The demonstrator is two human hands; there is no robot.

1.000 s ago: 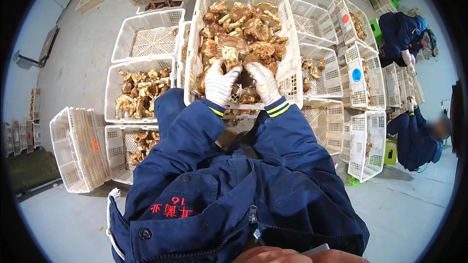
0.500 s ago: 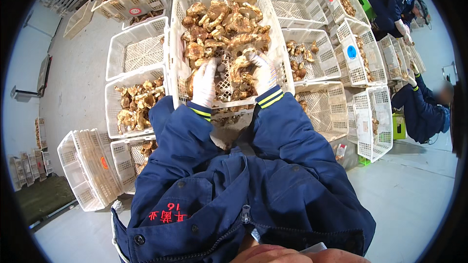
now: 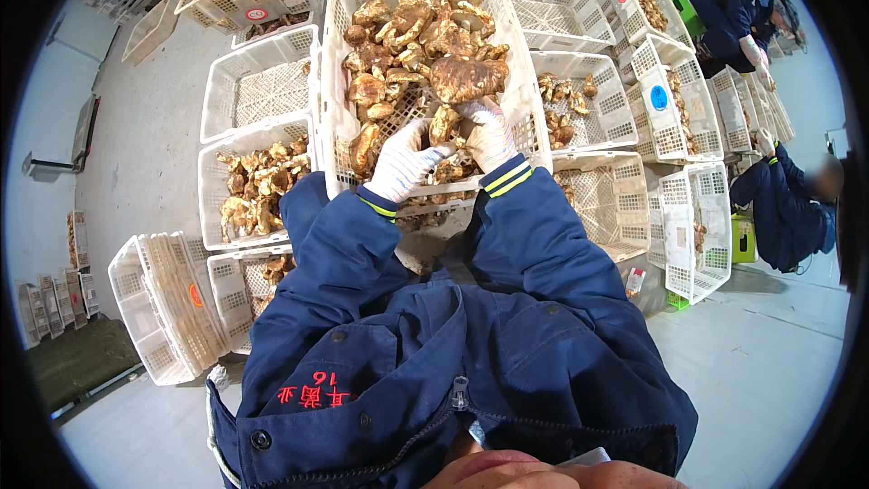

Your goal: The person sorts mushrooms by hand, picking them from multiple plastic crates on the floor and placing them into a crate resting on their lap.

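A white slatted crate stands in front of me, with brown-and-cream mushrooms heaped mostly toward its far end. Over the near part of the crate, my right hand, in a white striped glove, is closed on a large mushroom with a broad brown cap, its pale stem pointing toward me. My left hand, gloved alike, is closed with its fingers at the lower end of that stem. Its fingertips are partly hidden. Another mushroom lies beside my left hand against the crate's left wall.
Left of the crate are an unfilled crate, a crate of mushrooms and nested crates. More crates line the right side. Two people in dark blue, one person farther off and another person nearer, work at the far right.
My left hand has moved from the crate's left side toward the right, onto the mushroom's stem. The mushroom in my right hand has turned, so its cap top now shows.
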